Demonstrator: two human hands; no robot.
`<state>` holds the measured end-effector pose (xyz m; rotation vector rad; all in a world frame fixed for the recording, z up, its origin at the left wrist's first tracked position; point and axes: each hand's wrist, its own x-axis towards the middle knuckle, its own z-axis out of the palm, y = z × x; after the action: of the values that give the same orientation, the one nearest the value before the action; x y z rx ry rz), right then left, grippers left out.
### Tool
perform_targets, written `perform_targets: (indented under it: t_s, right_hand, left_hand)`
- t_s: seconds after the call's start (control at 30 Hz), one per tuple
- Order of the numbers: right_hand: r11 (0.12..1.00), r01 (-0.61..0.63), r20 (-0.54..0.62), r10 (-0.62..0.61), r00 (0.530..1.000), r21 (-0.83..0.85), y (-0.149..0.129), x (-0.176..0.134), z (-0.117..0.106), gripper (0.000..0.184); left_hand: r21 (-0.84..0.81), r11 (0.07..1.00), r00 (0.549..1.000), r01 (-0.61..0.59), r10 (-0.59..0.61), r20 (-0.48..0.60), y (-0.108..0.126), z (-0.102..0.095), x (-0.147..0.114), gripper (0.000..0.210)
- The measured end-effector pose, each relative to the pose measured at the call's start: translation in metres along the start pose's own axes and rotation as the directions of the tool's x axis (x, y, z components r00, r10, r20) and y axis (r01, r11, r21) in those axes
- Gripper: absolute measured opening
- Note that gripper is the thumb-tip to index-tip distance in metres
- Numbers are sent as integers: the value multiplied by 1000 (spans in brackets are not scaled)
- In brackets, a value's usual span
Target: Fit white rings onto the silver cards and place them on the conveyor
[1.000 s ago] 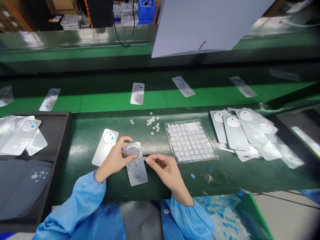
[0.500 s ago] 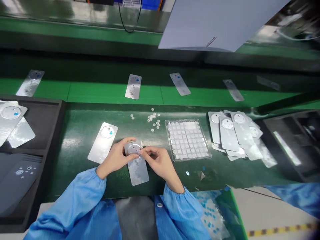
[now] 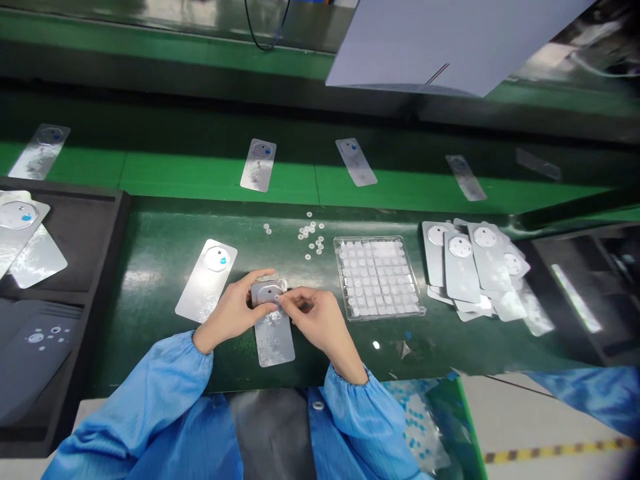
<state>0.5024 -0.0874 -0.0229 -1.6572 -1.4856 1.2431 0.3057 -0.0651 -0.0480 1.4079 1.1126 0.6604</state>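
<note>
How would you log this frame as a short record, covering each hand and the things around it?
left hand: holds a silvery panel by its upper part, thumb on its face
right hand: at the panel's upper right; anything pinched is too small to tell
to the left: second panel, with a blue mark
beyond: scattered small white rings
to the right: clear tray of small white pieces, then overlapping panels
far left: black tray with silvery panels and dark sheets
</note>
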Motion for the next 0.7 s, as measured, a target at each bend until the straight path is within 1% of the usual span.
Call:
perform_targets:
  t_s: [0.1,0.17,0.23,0.3,0.4,0.47,0.5,0.53,0.57,0.6,0.63,0.7]
  right_hand:
    - [1000,-20,1,20,1000,-13,0,2,-2,32]
    - [999,-47,-29,47,998,-17,2,7,-3,35]
    - [996,-79,-33,81,996,33,4,13,-1,43]
    - [990,-91,10,91,996,109,4,17,1,51]
    - [985,-35,72,23,997,169,5,11,5,55]
    - [979,7,68,-21,997,206,13,3,3,56]
    - [973,-4,56,-9,998,232,21,1,2,57]
    - [957,-42,27,35,999,287,31,1,0,60]
    - [931,-100,42,91,995,352,41,2,-1,64]
    - [904,-147,65,132,989,402,50,4,-1,66]
    - [878,-166,52,159,986,449,58,6,-1,66]
    - [846,-143,-11,172,985,513,66,6,1,63]
  left_hand:
    - [-24,1000,1000,8,-7,9,-1,0,-1,66]
    - [-56,998,1000,8,-7,23,-3,-1,0,65]
    - [-105,994,999,15,-11,33,-4,-3,2,63]
    - [-157,987,999,25,-22,23,-4,-3,5,59]
    - [-176,984,998,-8,-4,-68,2,2,3,46]
    - [-136,990,993,-40,25,-113,5,7,0,38]
    - [-111,993,994,-38,25,-110,5,9,-1,37]
    - [-81,996,994,-24,15,-110,4,10,-1,36]
    - [-52,999,991,-10,3,-133,2,10,1,36]
    - [-29,1000,986,1,-6,-167,0,9,3,35]
    - [-9,1000,977,7,-9,-211,-1,5,7,36]
    - [12,1000,952,-1,5,-305,2,-9,17,42]
